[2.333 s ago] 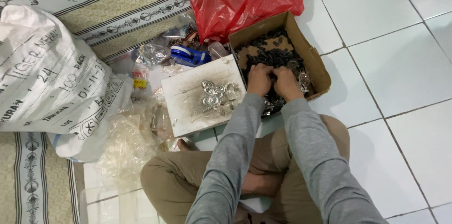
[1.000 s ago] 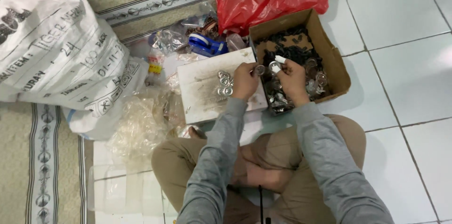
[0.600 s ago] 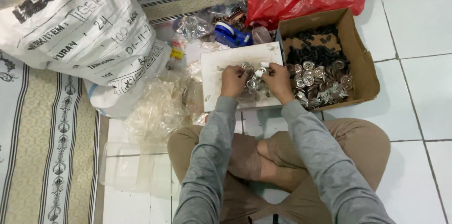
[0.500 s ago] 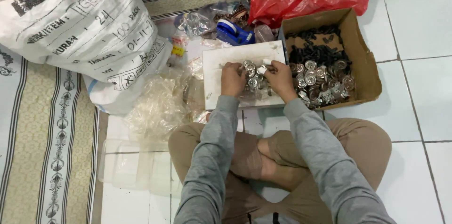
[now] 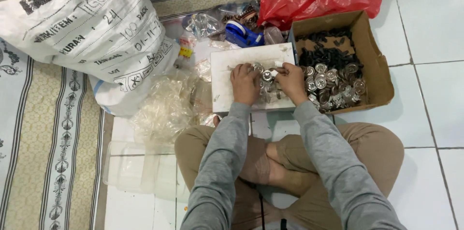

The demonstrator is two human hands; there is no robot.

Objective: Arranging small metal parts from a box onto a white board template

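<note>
Head view, steeply down, near

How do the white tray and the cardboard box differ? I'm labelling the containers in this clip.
The white tray is shallow and pale, while the cardboard box is brown with tall walls. The tray holds a small cluster of shiny round metal parts under the left hand and right hand; the box holds many more, plus black pieces at its far end. Both lie side by side on the tiled floor.
</note>
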